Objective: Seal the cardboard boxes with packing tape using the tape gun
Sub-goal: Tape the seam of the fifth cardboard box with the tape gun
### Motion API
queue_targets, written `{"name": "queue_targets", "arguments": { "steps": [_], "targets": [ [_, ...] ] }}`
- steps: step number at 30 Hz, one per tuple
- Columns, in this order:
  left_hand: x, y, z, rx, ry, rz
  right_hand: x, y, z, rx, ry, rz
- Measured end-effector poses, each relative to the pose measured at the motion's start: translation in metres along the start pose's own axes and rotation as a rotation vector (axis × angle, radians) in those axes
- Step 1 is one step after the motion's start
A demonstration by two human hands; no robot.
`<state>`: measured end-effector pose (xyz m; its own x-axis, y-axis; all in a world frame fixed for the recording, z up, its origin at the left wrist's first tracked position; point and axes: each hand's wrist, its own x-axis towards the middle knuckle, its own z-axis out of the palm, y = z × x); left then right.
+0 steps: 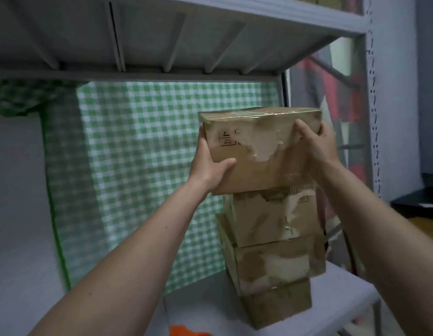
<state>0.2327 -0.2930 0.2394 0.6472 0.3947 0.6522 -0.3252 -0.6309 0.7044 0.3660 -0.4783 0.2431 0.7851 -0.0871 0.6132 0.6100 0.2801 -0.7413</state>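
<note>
Grip: your left hand (210, 163) cups the lower left corner of the top box (261, 151), thumb hooked under its bottom edge; your right hand (314, 144) clamps the upper right side, fingers wrapped round the far face
Top box: held at chest height over a stack of three boxes (273, 253), its base at or just above the uppermost of them; whether it rests there you cannot tell
Seal: glossy tape (259, 141) already runs across the lid and down the front, wrinkled and ragged at the end
Handling: you carry it on two hands without strain, so it is likely light to moderate; the cardboard looks stiff but scuffed, and the tape is the slippery part, so keep your palms on bare board at opposite corners
Stack: the lower boxes sit askew, each turned a little from the next, their faces torn and patched; a nudge may shift them
Contents: all boxes are closed, nothing inside shows
Shelf: a grey metal rack (331, 294) bears the stack, with a green checked cloth (150, 146) hanging behind
Tape gun: not in view
Foreground: an orange scrap (186, 332) at the bottom edge, unidentified
</note>
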Motion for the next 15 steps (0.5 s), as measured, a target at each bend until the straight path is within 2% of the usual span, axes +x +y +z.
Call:
{"name": "queue_targets", "arguments": {
  "steps": [8,11,15],
  "targets": [
    [0.007,-0.047,0.049,0.124,0.056,0.032,0.011,0.057,-0.017,-0.221,-0.108,-0.018],
    [0.003,-0.061,0.061,0.166,0.107,0.011,0.0,0.08,-0.007,-0.434,-0.081,-0.032],
    [0.004,-0.068,0.07,0.265,0.078,-0.01,-0.007,0.103,0.004,-0.487,-0.074,-0.068]
  ]
}}
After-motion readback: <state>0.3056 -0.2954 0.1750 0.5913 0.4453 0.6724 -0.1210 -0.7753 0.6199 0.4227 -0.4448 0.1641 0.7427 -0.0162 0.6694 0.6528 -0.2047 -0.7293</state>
